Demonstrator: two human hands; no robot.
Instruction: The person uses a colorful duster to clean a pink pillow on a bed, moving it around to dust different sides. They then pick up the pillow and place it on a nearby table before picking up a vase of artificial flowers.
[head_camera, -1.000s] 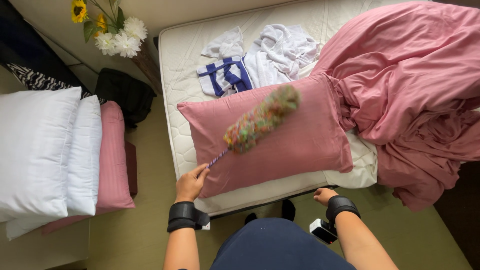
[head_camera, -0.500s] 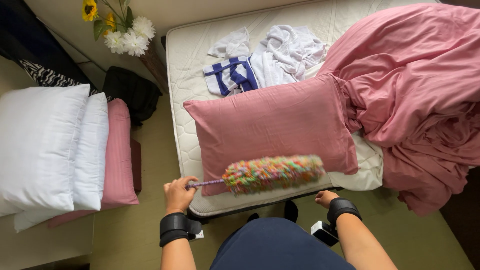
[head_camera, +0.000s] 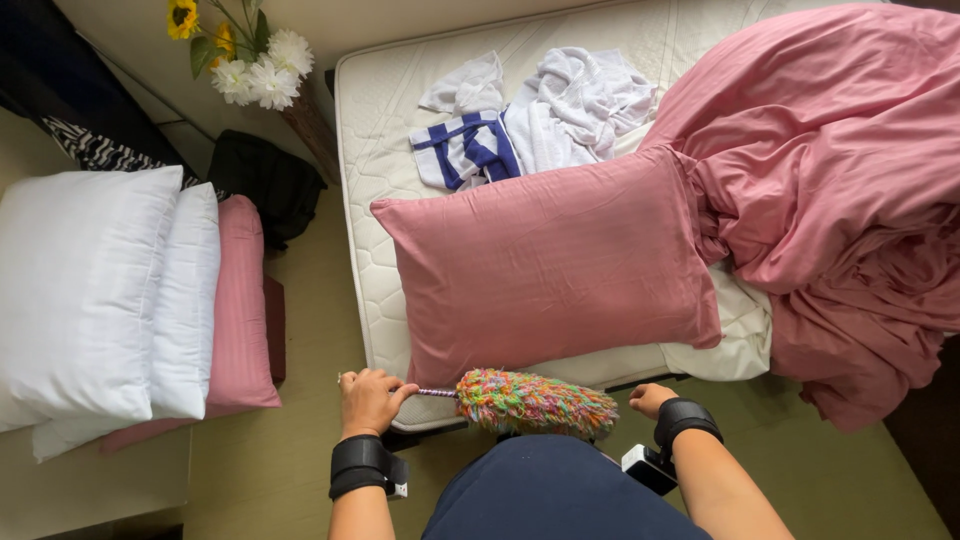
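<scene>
My left hand grips the thin handle of a fluffy multicoloured duster, which lies level along the near edge of the mattress. A pink pillow rests on the mattress just beyond the duster. My right hand is a loose fist beside the duster's right tip and holds nothing. Both wrists wear black bands.
A crumpled pink sheet covers the bed's right side. White clothes and a blue-striped cloth lie at the head. White pillows and a pink one are stacked on the left. Flowers and a black bag stand nearby.
The duster has swung down off the pink pillow, from pointing up across it to lying level at the mattress edge. My left hand moved lower and nearer my body.
</scene>
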